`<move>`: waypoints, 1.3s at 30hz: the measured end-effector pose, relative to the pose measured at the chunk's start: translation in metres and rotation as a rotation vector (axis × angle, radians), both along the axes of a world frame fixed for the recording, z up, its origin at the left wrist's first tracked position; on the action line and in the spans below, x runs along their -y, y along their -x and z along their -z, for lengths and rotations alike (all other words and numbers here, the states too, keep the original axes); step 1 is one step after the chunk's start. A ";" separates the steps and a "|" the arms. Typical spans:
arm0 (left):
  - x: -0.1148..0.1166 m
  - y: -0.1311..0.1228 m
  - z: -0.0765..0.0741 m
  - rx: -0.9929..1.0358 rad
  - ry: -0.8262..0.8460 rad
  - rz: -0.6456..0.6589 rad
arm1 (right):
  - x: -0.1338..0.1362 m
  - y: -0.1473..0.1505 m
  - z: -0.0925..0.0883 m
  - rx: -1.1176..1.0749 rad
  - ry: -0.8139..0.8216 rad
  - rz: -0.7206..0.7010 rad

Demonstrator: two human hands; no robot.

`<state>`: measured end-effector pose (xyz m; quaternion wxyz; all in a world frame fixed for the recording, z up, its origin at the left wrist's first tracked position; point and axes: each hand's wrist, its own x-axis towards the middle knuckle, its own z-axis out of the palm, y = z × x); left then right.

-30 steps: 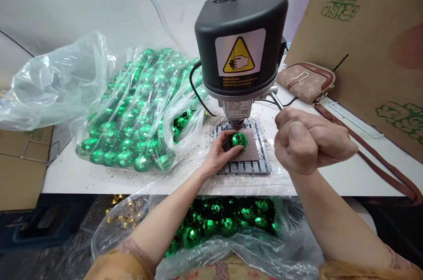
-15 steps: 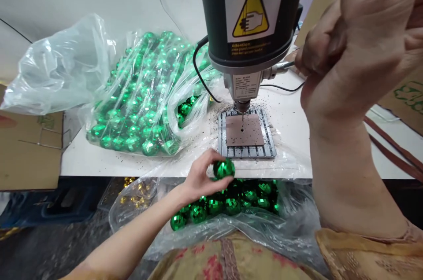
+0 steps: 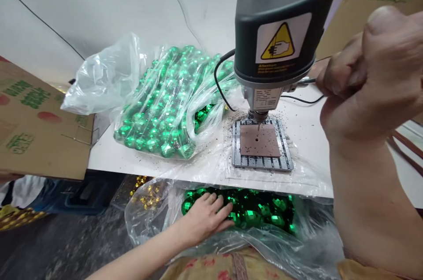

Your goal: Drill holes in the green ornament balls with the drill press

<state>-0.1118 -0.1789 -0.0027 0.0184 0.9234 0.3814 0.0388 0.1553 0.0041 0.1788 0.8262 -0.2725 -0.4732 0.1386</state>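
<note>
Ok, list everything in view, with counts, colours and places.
Drill press: 1, black and silver, right of centre
Lever: 1, silver, drill press's right side
Base plate: 1, grey, under the drill press
Pad: 1, brown, on the base plate
Balls: many, green, in both bags
Bags: 2, clear, on the table and below its edge
Table: 1, white, middle
Gold pieces: many, gold, lower left
Cartons: 2, brown, far left and right
Strap: count unclear, brown, right edge
Cords: several, black, press and wall
Left hand: 1, bare, on the lower bag's balls
Right hand: 1, bare, around the lever
</note>
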 end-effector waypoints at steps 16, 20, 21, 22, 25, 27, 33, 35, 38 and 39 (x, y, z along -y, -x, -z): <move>-0.271 0.012 -0.072 -0.293 -0.039 -0.491 | -0.006 0.005 -0.002 -0.044 -0.217 0.043; -0.255 0.013 -0.087 -0.255 -0.054 -0.514 | -0.006 0.005 -0.002 -0.036 -0.229 0.031; -0.249 0.011 -0.091 -0.207 -0.063 -0.513 | -0.005 0.005 -0.002 -0.031 -0.211 0.035; -0.241 0.008 -0.095 -0.110 -0.061 -0.503 | -0.004 0.005 -0.003 -0.027 -0.194 0.044; -0.216 -0.011 -0.095 0.492 0.151 -0.443 | -0.001 0.006 -0.003 -0.028 -0.173 0.063; -0.201 -0.027 -0.086 0.950 0.450 -0.417 | -0.002 0.005 -0.003 -0.023 -0.181 0.051; -0.188 -0.070 -0.041 1.498 0.710 -0.491 | -0.001 0.004 -0.002 -0.002 -0.188 -0.033; -0.189 -0.078 -0.030 1.530 0.674 -0.496 | 0.002 0.005 -0.003 0.004 -0.152 -0.034; -0.189 -0.087 -0.019 1.554 0.636 -0.485 | 0.004 0.006 -0.003 0.008 -0.142 -0.036; -0.189 -0.089 -0.017 1.549 0.630 -0.475 | 0.003 0.006 -0.003 0.008 -0.151 -0.038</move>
